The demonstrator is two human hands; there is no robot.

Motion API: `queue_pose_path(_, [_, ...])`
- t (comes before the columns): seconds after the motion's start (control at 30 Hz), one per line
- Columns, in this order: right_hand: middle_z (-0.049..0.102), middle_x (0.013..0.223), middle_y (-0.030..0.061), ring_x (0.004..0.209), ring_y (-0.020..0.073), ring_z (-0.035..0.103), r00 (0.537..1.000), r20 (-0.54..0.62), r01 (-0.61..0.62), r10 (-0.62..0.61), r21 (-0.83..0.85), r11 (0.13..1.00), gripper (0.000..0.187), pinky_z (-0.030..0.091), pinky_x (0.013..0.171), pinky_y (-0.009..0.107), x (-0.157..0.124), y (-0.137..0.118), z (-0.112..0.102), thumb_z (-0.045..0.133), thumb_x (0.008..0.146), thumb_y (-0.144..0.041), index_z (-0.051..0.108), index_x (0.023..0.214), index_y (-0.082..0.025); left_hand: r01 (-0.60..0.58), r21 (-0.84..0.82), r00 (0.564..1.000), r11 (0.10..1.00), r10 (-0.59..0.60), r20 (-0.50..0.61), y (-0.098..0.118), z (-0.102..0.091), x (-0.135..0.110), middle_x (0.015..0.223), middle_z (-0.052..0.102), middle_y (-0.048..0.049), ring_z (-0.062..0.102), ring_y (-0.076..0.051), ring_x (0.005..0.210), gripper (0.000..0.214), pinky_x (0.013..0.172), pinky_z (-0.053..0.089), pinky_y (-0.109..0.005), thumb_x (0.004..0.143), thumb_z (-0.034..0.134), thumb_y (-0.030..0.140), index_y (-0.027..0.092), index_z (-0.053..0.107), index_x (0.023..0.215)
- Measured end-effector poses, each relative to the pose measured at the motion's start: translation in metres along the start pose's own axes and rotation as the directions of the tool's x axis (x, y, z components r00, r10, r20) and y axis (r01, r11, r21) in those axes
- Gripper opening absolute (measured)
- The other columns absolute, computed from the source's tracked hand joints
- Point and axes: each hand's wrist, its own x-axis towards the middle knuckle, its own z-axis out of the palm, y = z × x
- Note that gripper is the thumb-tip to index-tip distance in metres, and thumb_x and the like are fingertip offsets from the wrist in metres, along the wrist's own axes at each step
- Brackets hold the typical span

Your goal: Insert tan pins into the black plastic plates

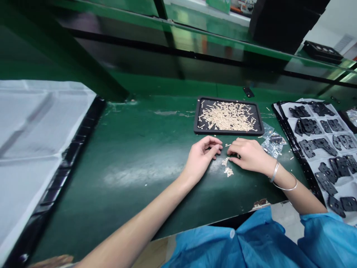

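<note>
My left hand is over the green worktop with its fingers curled and the thumb close to the fingertips; whatever they hold, if anything, is too small to make out. Facing it, my right hand has bent fingers and its thumb low by the bench, and its fingertips hide what is between them. A small heap of pale strips lies just below the right thumb. More loose strips lie between the two hands. Beyond the hands, a black tray holds a pile of thin, pale strips.
Clear plastic bags lie right of the tray. At the far right, a white sectioned tray carries black flat parts. A large white divided tray stands on the left. One black part lies behind, below a green shelf.
</note>
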Motion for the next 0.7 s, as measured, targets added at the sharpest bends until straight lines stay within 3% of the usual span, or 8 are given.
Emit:
queue_pose_path(0.17, [0.071,0.093,0.0068,0.09,0.0211,0.062,0.996,0.058,0.074,-0.073,-0.004,0.997,0.009,0.04,0.07,0.031,-0.005,0.0,0.004,0.056,0.089,-0.016,0.065,0.09,-0.017,0.008,-0.011,1.0,1.0,-0.008,-0.002,0.004,0.001,-0.001,0.074,0.067,-0.0031,0.06,-0.013,0.064,0.011,0.056,0.046,-0.023,0.071,0.066,0.022,0.015,0.063,0.079])
queue_pose_path(0.47, [0.071,0.095,0.0076,0.091,0.0206,0.061,0.994,0.107,0.031,-0.029,-0.019,0.999,0.01,0.038,0.07,0.03,-0.001,-0.008,0.003,0.056,0.091,-0.02,0.064,0.094,-0.014,-0.018,0.164,0.998,0.986,0.007,0.067,-0.006,-0.003,0.003,0.077,0.063,-0.0033,0.058,-0.015,0.071,0.016,0.061,0.046,-0.026,0.076,0.061,0.028,0.015,0.061,0.085])
queue_pose_path(0.57, [0.071,0.09,0.0075,0.087,0.0199,0.062,0.992,0.127,-0.001,0.0,0.002,1.0,0.012,0.037,0.069,0.03,-0.001,-0.009,0.004,0.053,0.091,-0.017,0.065,0.089,-0.014,-0.095,0.338,0.987,0.936,0.045,0.154,-0.007,-0.006,0.004,0.086,0.063,-0.005,0.057,-0.015,0.074,0.021,0.065,0.047,-0.029,0.076,0.06,0.024,0.014,0.06,0.094])
queue_pose_path(0.7, [0.07,0.083,0.0043,0.082,0.0179,0.063,0.995,0.097,-0.04,0.035,0.055,0.998,0.01,0.037,0.068,0.028,-0.005,-0.003,0.008,0.056,0.09,-0.017,0.065,0.085,-0.016,-0.268,0.555,0.941,0.787,0.091,0.325,-0.005,-0.006,0.0,0.093,0.059,-0.0047,0.056,-0.018,0.08,0.031,0.072,0.048,-0.033,0.074,0.066,0.021,0.016,0.06,0.103])
